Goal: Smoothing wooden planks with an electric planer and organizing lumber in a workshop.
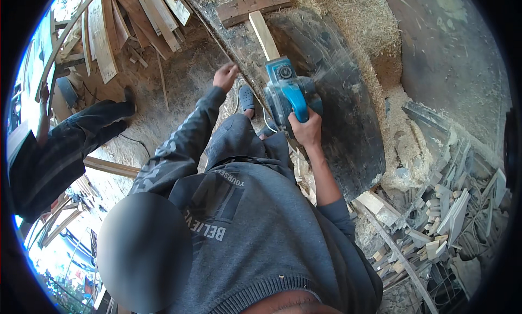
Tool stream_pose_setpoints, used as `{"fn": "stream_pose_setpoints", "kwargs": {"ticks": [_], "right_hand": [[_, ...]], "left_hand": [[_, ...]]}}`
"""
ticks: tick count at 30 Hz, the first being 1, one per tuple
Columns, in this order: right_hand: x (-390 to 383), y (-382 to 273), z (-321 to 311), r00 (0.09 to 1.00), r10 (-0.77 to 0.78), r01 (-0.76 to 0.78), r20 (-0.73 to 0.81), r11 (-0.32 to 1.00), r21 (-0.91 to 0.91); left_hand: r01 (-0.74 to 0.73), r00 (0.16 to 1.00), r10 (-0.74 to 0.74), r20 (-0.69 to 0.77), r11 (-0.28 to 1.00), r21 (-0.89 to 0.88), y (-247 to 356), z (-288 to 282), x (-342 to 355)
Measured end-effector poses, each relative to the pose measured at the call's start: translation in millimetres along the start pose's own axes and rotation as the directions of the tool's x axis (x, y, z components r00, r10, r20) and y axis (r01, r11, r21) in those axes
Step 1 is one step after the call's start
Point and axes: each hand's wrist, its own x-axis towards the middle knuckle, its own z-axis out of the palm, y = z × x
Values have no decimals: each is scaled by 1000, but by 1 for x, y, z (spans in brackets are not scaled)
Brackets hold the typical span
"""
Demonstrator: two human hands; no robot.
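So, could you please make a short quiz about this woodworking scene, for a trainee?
1. What does the right hand hold?
A. a hammer
B. a blue electric planer
C. a handsaw
2. True or false: the left hand also has a grip on the planer.
3. Fill in: beyond and to the right of the dark plank lie heaps of pale wood ___.

Key:
1. B. The hand is closed on the planer's handle.
2. False. The left hand is off the tool, out near the plank's left edge.
3. Shavings.
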Motion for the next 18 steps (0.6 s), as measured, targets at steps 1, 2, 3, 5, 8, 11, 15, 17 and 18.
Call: {"fn": "stream_pose_setpoints", "kwargs": {"ticks": [1, 2, 3, 5, 8, 11, 15, 17, 18], "right_hand": [[11, -8, 6, 1000, -4, 4, 4, 1000, 6], [23, -15, 11, 1000, -3, 3, 1, 1000, 3], [36, -22, 16, 1000, -5, 5, 11, 1000, 21], [63, -42, 24, 999, 10, -11, 46, 1000, 23], [106, -65, 44, 999, -21, 19, 46, 999, 42], [153, -89, 67, 997, -44, 43, 56, 999, 16], [221, -125, 97, 990, -50, 52, 128, 999, -13], [244, -144, 107, 989, -70, 73, 129, 997, -17], [253, -147, 109, 990, -101, 102, 100, 995, -11]], "left_hand": [[89, 995, -92, 49, 994, 61, -20, -10, -9], [170, 979, -183, 94, 977, 126, -41, -20, -18], [257, 956, -271, 109, 958, 130, -69, -33, -26], [420, 887, -443, 129, 891, 173, -115, -57, -43], [667, 740, -669, 74, 743, 53, -158, -96, -77], [752, 658, -753, -1, 658, -53, -179, -126, -100], [762, 620, -777, -107, 629, -156, -174, -152, -102], [713, 670, -733, -118, 679, -173, -175, -171, -99], [698, 687, -713, -138, 701, -148, -170, -166, -91]]}}
